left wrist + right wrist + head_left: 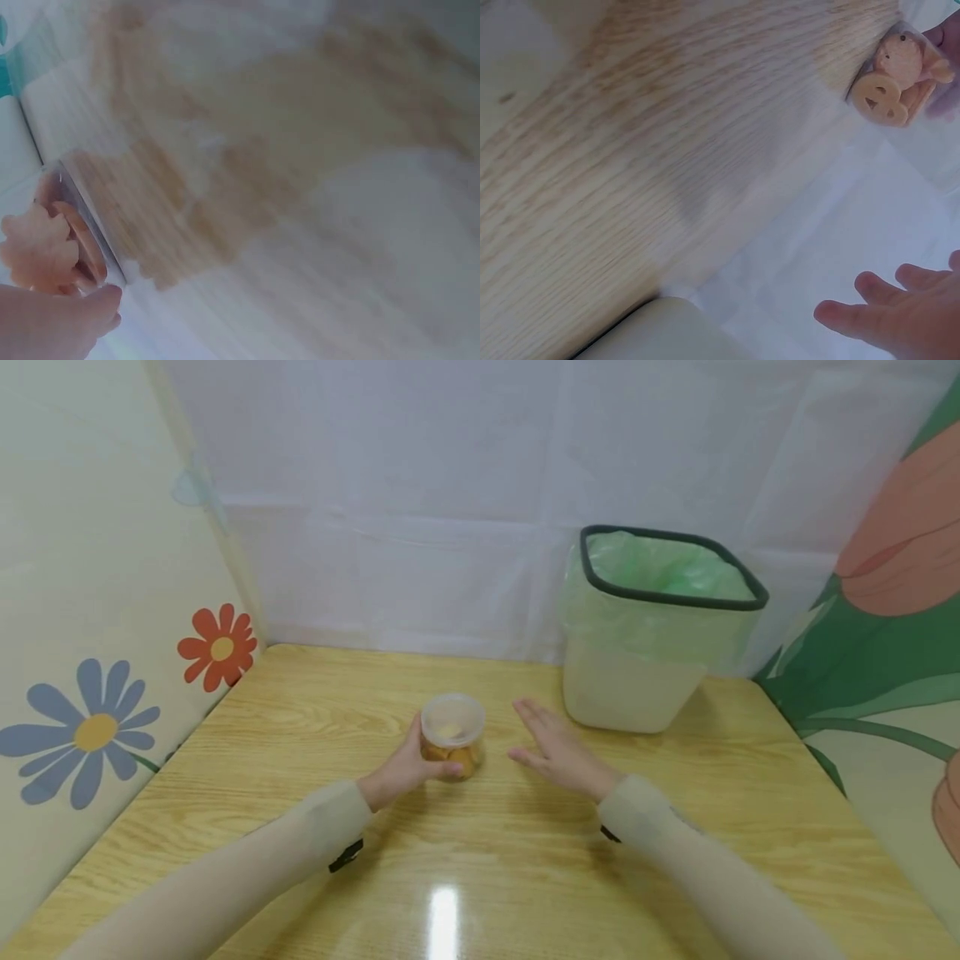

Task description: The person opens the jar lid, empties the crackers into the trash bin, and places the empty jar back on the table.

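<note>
A clear round plastic jar [453,735] with a pale lid stands on the table, several cookies [889,79] inside it. My left hand [408,768] grips the jar from its left side, with the thumb across the front. In the left wrist view, the thumb [60,319] lies against the jar wall beside a scalloped cookie [41,247]. To the right of the jar, my right hand [562,752] is held apart from it, fingers extended and nothing in them. The right wrist view shows those fingers [847,315] spread a little.
A pale waste bin [630,685] with a dark rim and a greenish liner stands at the table's back right. The wood-grain table [510,877] meets a white cloth backdrop [420,568]. Flower-printed panels [97,568] border both sides.
</note>
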Demonstrator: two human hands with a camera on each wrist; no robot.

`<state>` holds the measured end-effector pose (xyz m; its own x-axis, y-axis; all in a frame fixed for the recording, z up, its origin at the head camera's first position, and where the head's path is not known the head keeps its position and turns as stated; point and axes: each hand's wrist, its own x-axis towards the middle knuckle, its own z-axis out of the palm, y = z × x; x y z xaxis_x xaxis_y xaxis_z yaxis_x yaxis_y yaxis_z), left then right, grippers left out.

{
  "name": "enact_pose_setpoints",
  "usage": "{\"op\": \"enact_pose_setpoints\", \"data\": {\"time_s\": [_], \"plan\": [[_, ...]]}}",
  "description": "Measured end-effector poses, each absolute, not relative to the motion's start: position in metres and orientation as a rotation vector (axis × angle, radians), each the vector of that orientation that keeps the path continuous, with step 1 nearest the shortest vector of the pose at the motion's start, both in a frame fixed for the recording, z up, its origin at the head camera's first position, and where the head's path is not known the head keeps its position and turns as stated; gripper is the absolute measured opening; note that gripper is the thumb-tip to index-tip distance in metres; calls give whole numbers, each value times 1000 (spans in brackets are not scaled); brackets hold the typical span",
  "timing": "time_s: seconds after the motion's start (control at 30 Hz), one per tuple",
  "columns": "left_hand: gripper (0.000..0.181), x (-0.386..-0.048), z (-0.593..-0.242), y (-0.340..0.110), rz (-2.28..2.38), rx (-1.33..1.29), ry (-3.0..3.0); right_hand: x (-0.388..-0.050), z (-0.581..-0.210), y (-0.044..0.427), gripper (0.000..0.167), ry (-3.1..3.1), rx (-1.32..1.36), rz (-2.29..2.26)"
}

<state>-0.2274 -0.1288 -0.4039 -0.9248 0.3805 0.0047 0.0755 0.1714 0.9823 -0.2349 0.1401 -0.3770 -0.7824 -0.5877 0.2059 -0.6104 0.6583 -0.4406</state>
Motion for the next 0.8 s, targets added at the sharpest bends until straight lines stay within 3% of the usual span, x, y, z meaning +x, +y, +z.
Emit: {"op": "enact_pose_setpoints", "data": {"time_s": [0.8], "plan": [[114, -232, -402, -127, 1750, 284, 2285, -241, -373, 116, 74, -2830, 1053, 823]]}}
